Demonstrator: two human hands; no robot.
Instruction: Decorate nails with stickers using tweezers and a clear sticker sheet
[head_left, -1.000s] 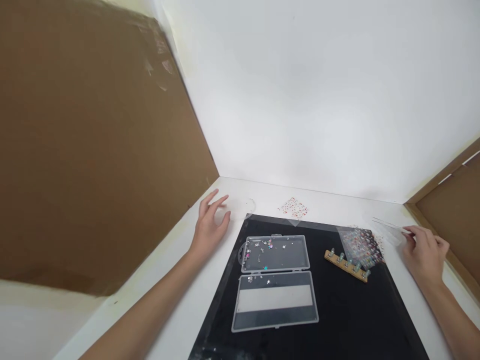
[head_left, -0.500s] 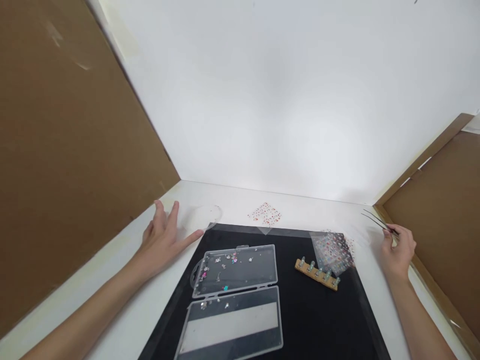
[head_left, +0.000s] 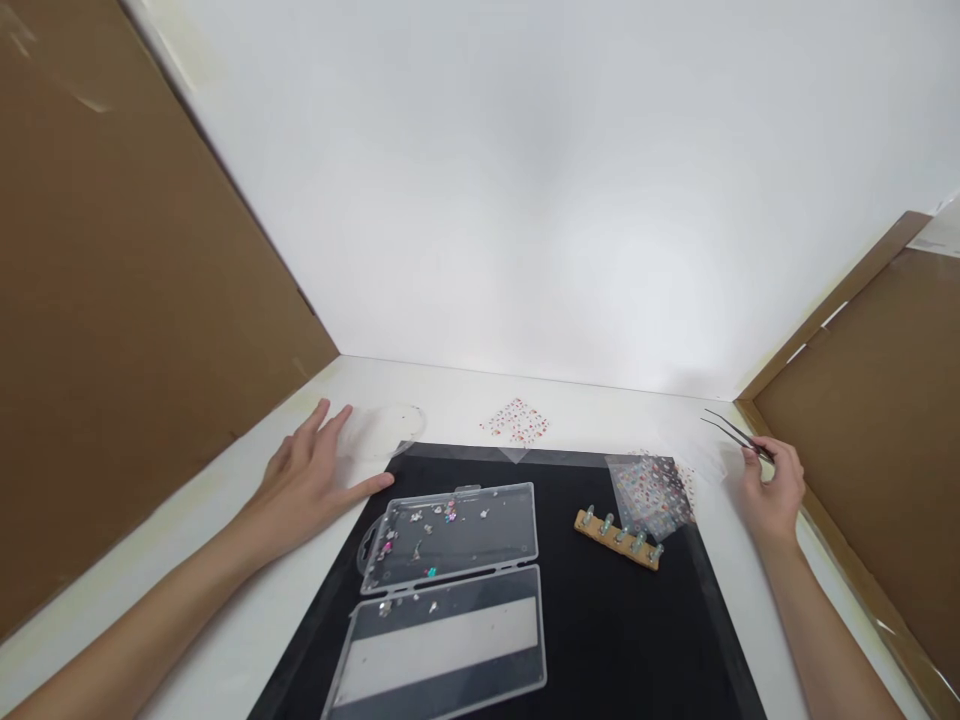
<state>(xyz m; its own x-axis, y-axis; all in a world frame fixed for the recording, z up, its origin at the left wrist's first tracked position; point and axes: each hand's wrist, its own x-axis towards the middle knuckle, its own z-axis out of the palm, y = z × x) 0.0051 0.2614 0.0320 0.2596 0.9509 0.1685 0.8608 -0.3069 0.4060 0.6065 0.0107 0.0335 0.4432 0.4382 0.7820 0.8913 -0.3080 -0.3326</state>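
Note:
My left hand [head_left: 307,487] rests open on the white table, fingers spread, its thumb reaching almost to the edge of a black mat [head_left: 660,640]. A transparent round plastic piece [head_left: 379,432] lies just beyond those fingers. My right hand [head_left: 774,485] pinches fine black tweezers [head_left: 739,433] above the table, tips pointing left and away. Nearest that hand is a nail sticker sheet [head_left: 651,495], overlapping the mat's far corner. On the mat stand an open transparent plastic case [head_left: 448,600] holding scattered rhinestones and a wooden strip of small nail tips [head_left: 619,540].
A small patterned sticker sheet [head_left: 517,422] lies on the white table beyond the mat. A white wall [head_left: 525,200] rises behind the table. Brown cardboard panels stand along the left [head_left: 135,300] and right [head_left: 862,470] sides.
The whole scene has drifted left and up in view as my head moved. My left hand's fingers have spread, and my right hand still holds the tweezers.

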